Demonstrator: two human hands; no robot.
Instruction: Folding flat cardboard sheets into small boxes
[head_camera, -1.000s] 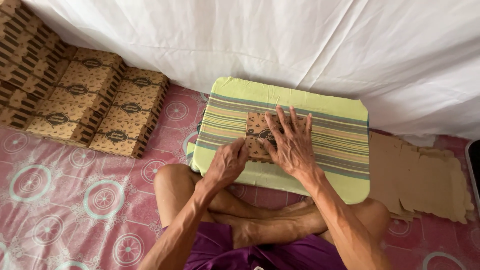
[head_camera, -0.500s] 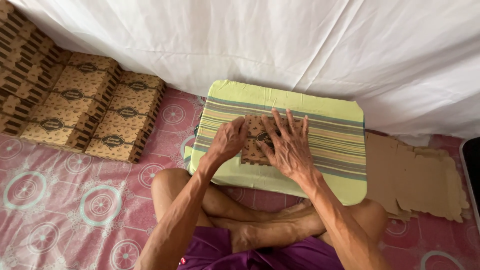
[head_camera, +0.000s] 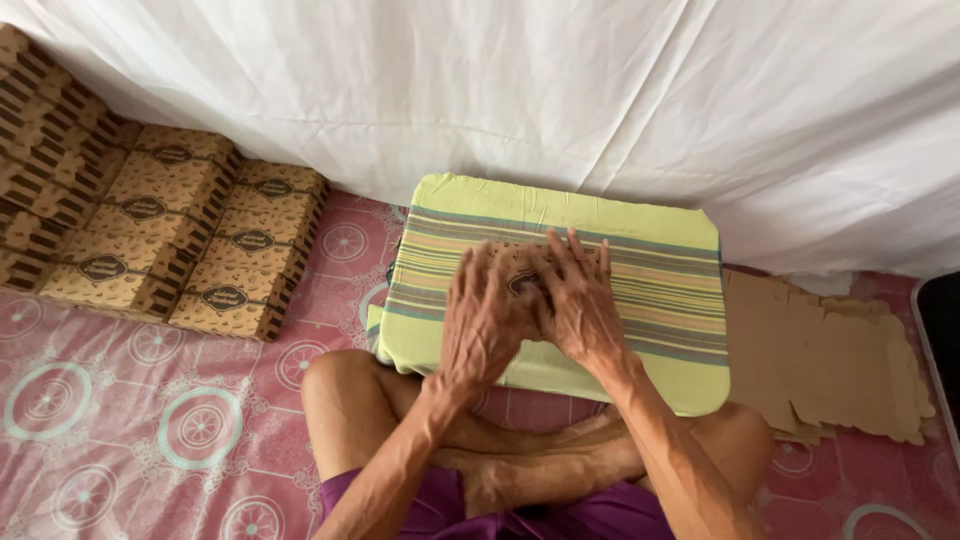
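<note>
while left hand (head_camera: 487, 320) and right hand (head_camera: 580, 300) press patterned box (head_camera: 522, 282) on striped cushion (head_camera: 640, 290), fingers spread flat.

matt cloth and cardboard

striped woven cloth cushion (head_camera: 640, 260), matt printed cardboard piece (head_camera: 522, 282), rough brown flat cardboard (head_camera: 820, 360), creased white sheet (head_camera: 600, 90).

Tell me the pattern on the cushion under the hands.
Yellow-green cushion with horizontal stripes in pink, brown and grey-blue; head view.

At my ten o'clock, stacked brown patterned boxes (head_camera: 170, 235) sit on the pink floral mat (head_camera: 120, 420); flat cardboard sheets (head_camera: 825, 365) lie at three o'clock; a white sheet (head_camera: 560, 100) hangs at twelve.
</note>
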